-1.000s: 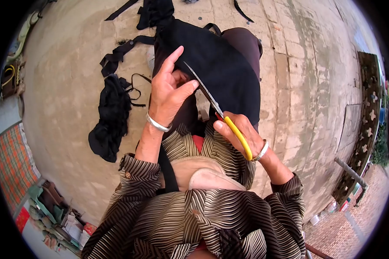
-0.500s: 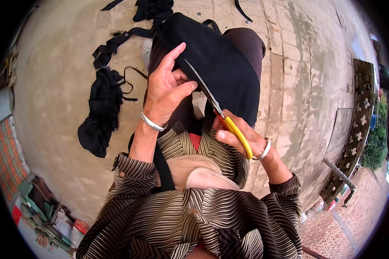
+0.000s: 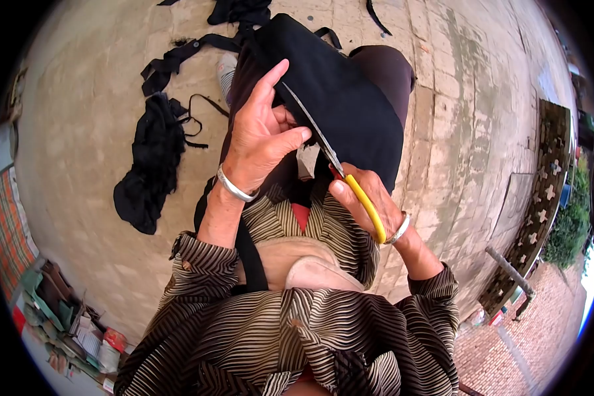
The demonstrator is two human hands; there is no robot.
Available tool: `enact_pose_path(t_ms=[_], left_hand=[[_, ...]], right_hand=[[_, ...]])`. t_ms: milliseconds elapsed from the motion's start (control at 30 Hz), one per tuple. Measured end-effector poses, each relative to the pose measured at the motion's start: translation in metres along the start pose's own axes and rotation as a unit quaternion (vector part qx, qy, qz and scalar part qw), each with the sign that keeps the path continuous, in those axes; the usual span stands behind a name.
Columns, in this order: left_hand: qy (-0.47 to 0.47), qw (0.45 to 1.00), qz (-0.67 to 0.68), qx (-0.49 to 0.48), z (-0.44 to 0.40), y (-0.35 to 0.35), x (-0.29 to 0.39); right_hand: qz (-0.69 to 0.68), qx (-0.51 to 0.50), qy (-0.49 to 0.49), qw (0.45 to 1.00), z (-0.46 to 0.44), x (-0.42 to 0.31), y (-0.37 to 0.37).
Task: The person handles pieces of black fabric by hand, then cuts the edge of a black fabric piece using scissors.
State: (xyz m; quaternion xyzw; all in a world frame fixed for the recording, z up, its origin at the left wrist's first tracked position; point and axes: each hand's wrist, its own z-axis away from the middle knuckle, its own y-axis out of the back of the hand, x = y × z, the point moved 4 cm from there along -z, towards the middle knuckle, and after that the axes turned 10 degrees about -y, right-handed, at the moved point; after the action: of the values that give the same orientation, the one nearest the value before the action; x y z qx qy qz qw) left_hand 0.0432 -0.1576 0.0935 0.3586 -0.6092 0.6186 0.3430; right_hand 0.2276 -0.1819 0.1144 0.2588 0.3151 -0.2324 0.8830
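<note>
Black cloth [image 3: 336, 92] lies over my lap and knees. My left hand [image 3: 261, 135] is at its left edge, index finger stretched up, thumb pointing right and the other fingers curled; the cloth's edge seems pinched there, partly hidden. My right hand [image 3: 369, 201] is wrapped round the yellow and red handles of the scissors [image 3: 358, 198]. Their long blades point up and left across the cloth, with the tips just right of my left index finger. The blades look nearly closed, close to my left thumb.
Crumpled black cloth [image 3: 153, 162] lies on the paved floor [image 3: 86, 145] at the left, with a thin cord beside it. Black strips [image 3: 168, 66] and another black piece [image 3: 237, 10] are farther up. A patterned low wall [image 3: 544, 204] runs along the right.
The whole view has shifted slightly, so the floor pieces and the wall sit differently in the frame. Both hands and the scissors keep nearly the same pose at the cloth.
</note>
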Motion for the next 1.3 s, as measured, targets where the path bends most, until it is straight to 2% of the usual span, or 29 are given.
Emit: enact_pose_path(t_ms=[167,233,333,367,400,467,600,700,767,1000,1100,1167,1300], left_hand=[[0.0,1.0,0.0,0.004,0.0,-0.001,0.001],[-0.003,1.0,0.0,0.003,0.0,0.0,0.002],[-0.009,1.0,0.001,0.005,0.001,0.001,0.001],[-0.014,1.0,0.002,0.007,0.001,0.001,0.0],[-0.015,1.0,0.002,0.009,0.001,0.001,-0.001],[-0.026,1.0,-0.005,0.005,0.001,0.001,-0.001],[-0.03,1.0,-0.005,0.006,0.0,0.001,0.002],[-0.02,1.0,0.002,-0.002,0.0,0.003,-0.001],[-0.023,1.0,-0.01,0.001,0.0,0.003,-0.001],[-0.029,1.0,-0.004,0.001,0.001,0.001,0.001],[-0.022,1.0,0.0,0.015,0.0,0.003,0.002],[0.008,0.999,-0.047,0.021,0.0,0.011,0.004],[-0.018,0.995,-0.064,0.071,-0.005,0.016,0.004]], right_hand=[[-0.008,-0.025,-0.031,0.999,0.001,-0.001,0.004],[-0.04,-0.026,0.026,0.999,0.001,-0.004,0.006],[-0.063,-0.052,0.044,0.996,-0.001,-0.004,0.002],[-0.065,-0.088,-0.006,0.994,0.001,-0.005,0.003],[-0.064,-0.09,-0.005,0.994,0.0,-0.005,0.003],[-0.07,-0.064,0.013,0.995,-0.003,-0.007,0.004],[-0.057,-0.081,0.001,0.995,-0.009,-0.007,0.004],[-0.051,-0.035,0.019,0.998,-0.013,-0.007,0.003],[-0.061,-0.032,-0.028,0.997,-0.012,-0.008,0.003],[-0.072,0.007,-0.024,0.997,-0.01,-0.01,0.002],[-0.09,0.005,-0.02,0.996,-0.009,-0.011,0.004],[-0.071,0.007,-0.026,0.997,-0.01,-0.011,0.005],[-0.043,0.02,0.003,0.999,-0.01,-0.013,0.003]])
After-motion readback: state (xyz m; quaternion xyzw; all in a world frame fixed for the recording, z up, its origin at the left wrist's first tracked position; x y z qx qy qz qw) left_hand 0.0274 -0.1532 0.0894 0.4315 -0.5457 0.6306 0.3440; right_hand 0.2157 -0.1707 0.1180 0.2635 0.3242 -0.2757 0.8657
